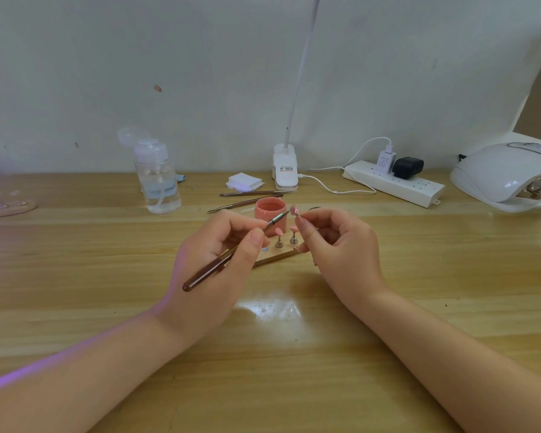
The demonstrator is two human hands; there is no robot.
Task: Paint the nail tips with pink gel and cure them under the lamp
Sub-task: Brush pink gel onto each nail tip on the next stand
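Pink nail tip [294,210] between brush [231,250] and right-hand fingertips [303,228], lettering unreadable.

I see a small printed label on the white clip-on lamp base [285,169], too blurred to read.

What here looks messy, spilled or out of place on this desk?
Nothing looks spilled or broken. The pink gel jar stands open and upright behind the hands. Two spare brushes lie loose on the table beside it, and a purple glow washes in from the left edge. The curing lamp already holds some nail tips.
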